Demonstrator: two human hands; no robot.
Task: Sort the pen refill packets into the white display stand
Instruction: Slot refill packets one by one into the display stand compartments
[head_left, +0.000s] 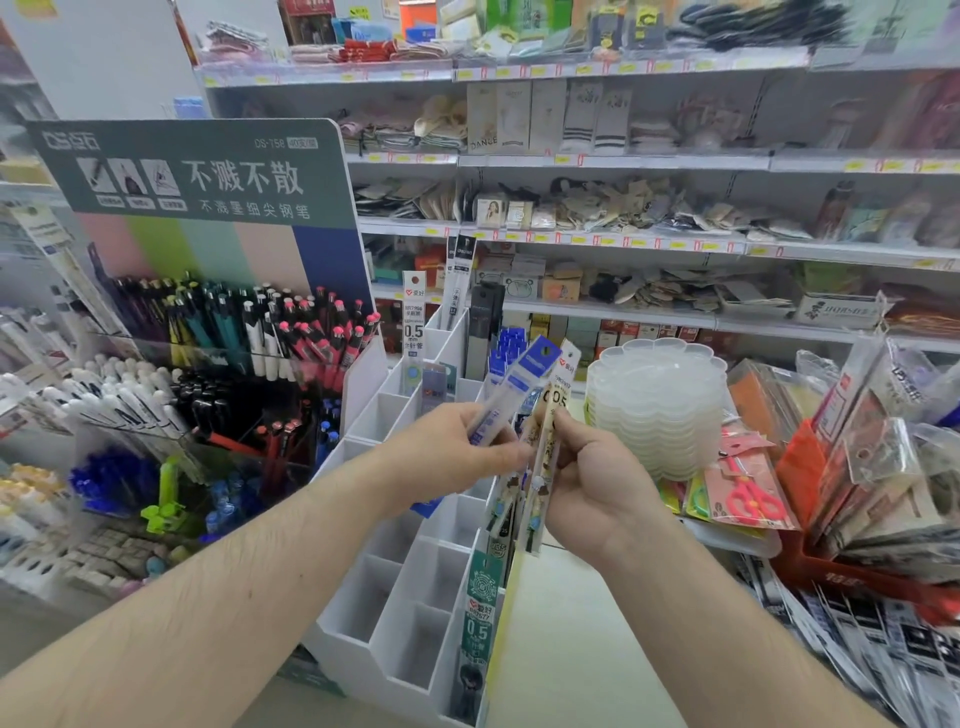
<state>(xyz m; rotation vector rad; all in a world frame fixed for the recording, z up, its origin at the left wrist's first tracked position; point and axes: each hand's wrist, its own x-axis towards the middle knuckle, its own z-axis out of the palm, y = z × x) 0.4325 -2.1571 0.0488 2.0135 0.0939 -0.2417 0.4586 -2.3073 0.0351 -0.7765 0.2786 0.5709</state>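
The white display stand rises in stepped compartments below my hands; most front compartments look empty. Above it, my left hand pinches a blue-topped refill packet that slants up to the right. Close beside it, my right hand grips a bundle of cream refill packets marked 0.5, held almost upright. A green refill packet stands in a front right compartment. More refill packets stand in the rear compartments.
A green pen display full of pens stands at the left. A stack of clear plastic trays and packaged scissors lie at the right, with a red bin of packets. Stocked shelves fill the background.
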